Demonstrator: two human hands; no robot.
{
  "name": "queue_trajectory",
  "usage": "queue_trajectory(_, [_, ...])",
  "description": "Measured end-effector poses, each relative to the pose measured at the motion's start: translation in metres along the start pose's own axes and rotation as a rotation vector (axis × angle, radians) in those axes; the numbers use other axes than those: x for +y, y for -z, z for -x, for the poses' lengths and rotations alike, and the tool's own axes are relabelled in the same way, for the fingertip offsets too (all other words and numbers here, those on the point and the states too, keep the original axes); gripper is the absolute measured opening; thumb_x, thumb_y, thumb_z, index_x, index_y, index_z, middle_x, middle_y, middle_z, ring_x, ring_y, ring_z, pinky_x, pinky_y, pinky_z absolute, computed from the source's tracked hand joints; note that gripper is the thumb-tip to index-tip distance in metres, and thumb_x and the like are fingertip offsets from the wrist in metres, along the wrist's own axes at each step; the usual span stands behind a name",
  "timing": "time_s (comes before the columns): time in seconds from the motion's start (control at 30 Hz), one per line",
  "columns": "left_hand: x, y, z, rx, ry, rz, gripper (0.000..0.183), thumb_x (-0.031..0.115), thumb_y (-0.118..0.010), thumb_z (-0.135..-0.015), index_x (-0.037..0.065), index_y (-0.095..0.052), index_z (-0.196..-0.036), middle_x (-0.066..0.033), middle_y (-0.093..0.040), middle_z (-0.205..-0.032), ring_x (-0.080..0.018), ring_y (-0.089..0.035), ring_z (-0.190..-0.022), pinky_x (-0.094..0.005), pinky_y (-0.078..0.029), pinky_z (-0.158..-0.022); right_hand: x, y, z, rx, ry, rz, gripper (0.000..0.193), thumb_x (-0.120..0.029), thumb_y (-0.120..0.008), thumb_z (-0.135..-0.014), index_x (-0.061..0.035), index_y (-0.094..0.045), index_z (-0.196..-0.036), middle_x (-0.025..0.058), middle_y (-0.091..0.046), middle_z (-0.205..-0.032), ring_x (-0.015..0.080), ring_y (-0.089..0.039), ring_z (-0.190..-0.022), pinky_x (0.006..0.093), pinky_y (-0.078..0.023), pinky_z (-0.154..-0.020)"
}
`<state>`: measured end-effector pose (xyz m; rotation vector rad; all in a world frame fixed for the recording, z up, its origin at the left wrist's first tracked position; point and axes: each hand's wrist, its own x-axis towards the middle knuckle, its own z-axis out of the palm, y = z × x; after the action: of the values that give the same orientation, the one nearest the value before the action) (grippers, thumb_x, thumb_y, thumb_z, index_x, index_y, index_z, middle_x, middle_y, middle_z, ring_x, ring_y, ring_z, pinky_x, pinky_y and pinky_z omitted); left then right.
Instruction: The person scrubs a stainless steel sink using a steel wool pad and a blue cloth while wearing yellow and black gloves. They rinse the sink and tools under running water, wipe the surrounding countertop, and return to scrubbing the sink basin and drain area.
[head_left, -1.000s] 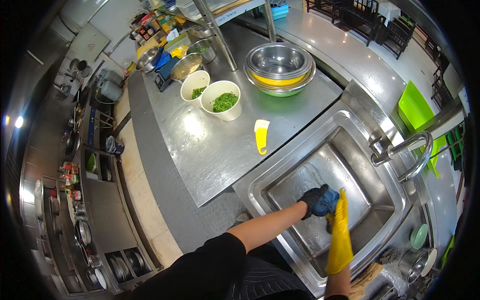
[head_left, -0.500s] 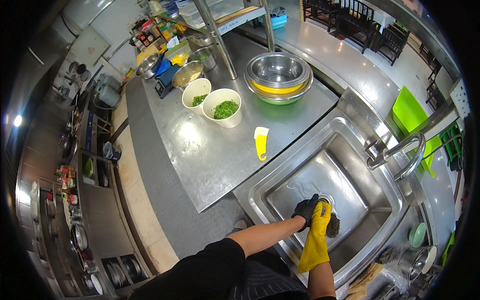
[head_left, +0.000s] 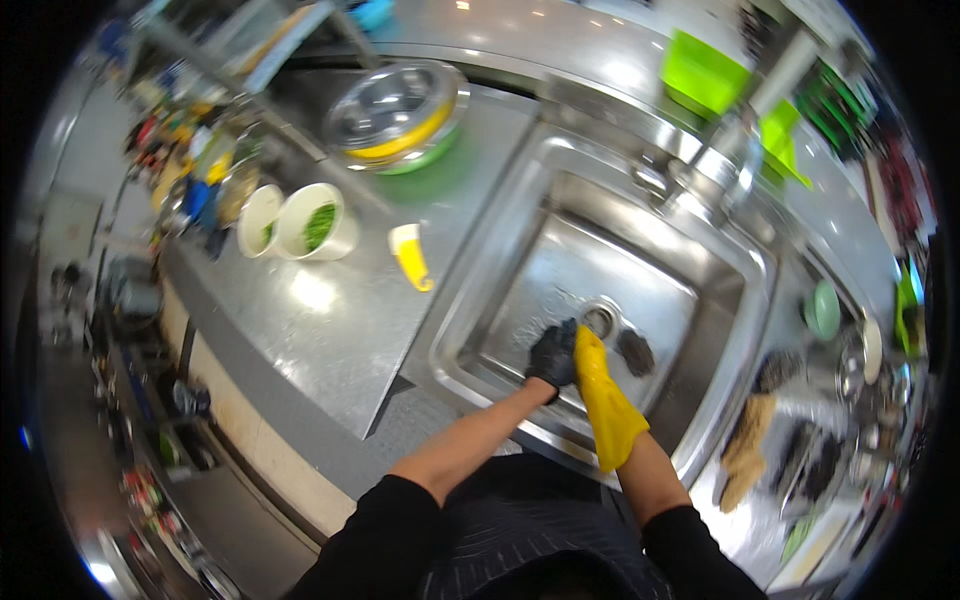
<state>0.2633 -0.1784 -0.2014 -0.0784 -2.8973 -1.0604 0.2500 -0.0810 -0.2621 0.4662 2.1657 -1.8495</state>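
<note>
My left hand (head_left: 553, 357), in a black glove, and my right hand (head_left: 592, 362), in a long yellow rubber glove, meet over the near side of a steel sink (head_left: 480, 325). Both look closed, with fingers pressed together and against each other. A small bluish bit shows at the left fingertips; blur hides what it is. Beside the yellow glove lies a dark brown scrubber (head_left: 635, 352) on the sink floor, apart from the hand. The round drain (head_left: 600, 318) is just beyond my fingers. At the back of the sink stands the faucet (head_left: 705, 185).
On the steel counter at left stand a yellow-and-white scraper (head_left: 408, 255), a white tub with chopped greens (head_left: 340, 232), and stacked metal bowls (head_left: 390, 110). A green tray (head_left: 705, 72) sits behind the faucet. Right of the sink are a tan cloth (head_left: 747, 455) and a pale green bowl (head_left: 822, 310).
My view has swung to the right, blurring the picture. The yellow glove has come away from the scrubber, which now lies separately by the drain. My hands stay together.
</note>
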Motion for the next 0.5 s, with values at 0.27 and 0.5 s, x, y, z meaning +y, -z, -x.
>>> queue_trajectory(0.27, [-0.027, 0.031, 0.009, -0.206, 0.818, 1.507, 0.037, 0.03, -0.063, -0.084, 0.001, -0.057, -0.106, -0.0161, -0.061, -0.099, -0.0283, -0.061, -0.091, -0.0387, -0.05, -0.081, 0.041, 0.074, -0.029, 0.285, 0.299, 0.247, 0.016, -0.006, -0.065, -0.079, -0.0026, -0.061, -0.094, 0.0064, -0.062, -0.084, 0.0146, -0.056, -0.078, 0.0261, -0.047, -0.072])
queue_trajectory(0.5, [-0.034, 0.091, 0.011, -0.103, 0.837, 1.284, 0.042, 0.018, -0.072, -0.079, 0.007, -0.052, -0.113, -0.01, -0.06, -0.104, -0.0245, -0.061, -0.094, -0.0368, -0.052, -0.081, -0.018, 0.103, 0.025, 0.2, 0.025, 1.018, 0.048, -0.017, -0.074, -0.067, -0.0142, -0.058, -0.113, 0.0121, -0.049, -0.126, 0.034, -0.05, -0.11, 0.0415, -0.042, -0.094])
